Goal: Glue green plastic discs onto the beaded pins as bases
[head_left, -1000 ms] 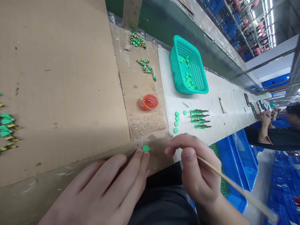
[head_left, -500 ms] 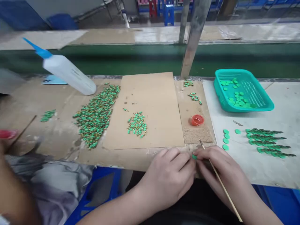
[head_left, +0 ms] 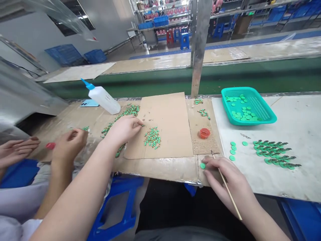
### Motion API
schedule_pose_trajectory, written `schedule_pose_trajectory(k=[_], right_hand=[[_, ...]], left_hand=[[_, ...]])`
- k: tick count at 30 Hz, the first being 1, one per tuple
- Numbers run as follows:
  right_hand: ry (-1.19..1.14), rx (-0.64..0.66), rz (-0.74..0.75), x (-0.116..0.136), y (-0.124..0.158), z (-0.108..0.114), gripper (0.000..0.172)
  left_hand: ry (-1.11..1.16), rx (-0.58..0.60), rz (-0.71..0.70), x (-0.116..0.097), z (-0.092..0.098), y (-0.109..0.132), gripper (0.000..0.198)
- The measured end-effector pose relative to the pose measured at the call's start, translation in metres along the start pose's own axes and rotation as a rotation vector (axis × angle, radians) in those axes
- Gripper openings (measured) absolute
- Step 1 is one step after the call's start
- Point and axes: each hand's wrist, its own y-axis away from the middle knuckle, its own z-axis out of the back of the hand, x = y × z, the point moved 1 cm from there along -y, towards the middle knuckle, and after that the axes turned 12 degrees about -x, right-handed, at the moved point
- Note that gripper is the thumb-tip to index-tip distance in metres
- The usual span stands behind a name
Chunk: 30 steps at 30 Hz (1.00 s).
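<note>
My right hand (head_left: 227, 175) is closed around a thin wooden stick (head_left: 229, 194) with a dark tip. Between its thumb and fingertips sits a green disc (head_left: 202, 165), at the table's front edge. Over the cardboard sheet (head_left: 167, 113), my left hand (head_left: 126, 129) is closed in a pinch, its fingertips at a small green piece (head_left: 143, 126). Just right of those fingertips lies a loose cluster of small green-and-gold pieces (head_left: 152, 138). My left hand and forearm partly hide a larger pile of such pieces (head_left: 132, 109).
A red cap-like cup (head_left: 204, 133) stands near my right hand. Beyond are a teal basket (head_left: 262, 117) of green discs and rows of discs with dark twisted stems (head_left: 273, 149). A white bottle (head_left: 105, 99) leans at the back left. Left, a co-worker's hands (head_left: 69, 144) work close by.
My left hand has left the disc by my right hand and moved left and forward to the cardboard. My right hand keeps the stick and disc. The view has tilted up.
</note>
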Motion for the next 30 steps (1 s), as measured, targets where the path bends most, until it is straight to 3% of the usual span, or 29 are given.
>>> schedule_pose_trajectory(k=[4,7,10,12,14,15,18,25,30], right_hand=[[-0.049,-0.068,-0.014,0.003,-0.004,0.003,0.012],[-0.080,-0.124,-0.013,0.014,-0.010,0.007,0.015],[-0.136,-0.136,-0.112,0.034,-0.019,0.011,0.010],[-0.204,-0.085,-0.243,0.048,-0.026,0.012,0.006],[-0.263,-0.009,-0.354,0.060,-0.030,0.014,0.017],[-0.279,0.016,-0.395,0.064,-0.031,0.016,0.024],[-0.324,0.056,-0.505,0.069,-0.025,0.022,0.039],[-0.408,0.142,-0.692,0.054,0.008,0.032,0.042],[-0.562,0.125,-0.866,0.037,0.021,0.031,0.048]], left_hand=[[-0.028,-0.005,-0.018,-0.006,0.002,0.006,0.021],[-0.001,-0.054,-0.089,-0.032,0.009,0.023,0.024],[0.085,-0.088,-0.245,-0.084,0.015,0.055,0.025],[0.139,-0.152,-0.445,-0.126,0.021,0.083,0.022],[0.166,-0.223,-0.638,-0.163,0.026,0.110,0.017],[0.173,-0.242,-0.662,-0.177,0.027,0.120,0.017],[0.246,-0.238,-0.639,-0.201,0.025,0.138,0.014],[0.485,-0.258,-0.540,-0.208,0.013,0.152,0.011],[0.927,-0.223,-0.318,-0.215,0.000,0.163,0.016]])
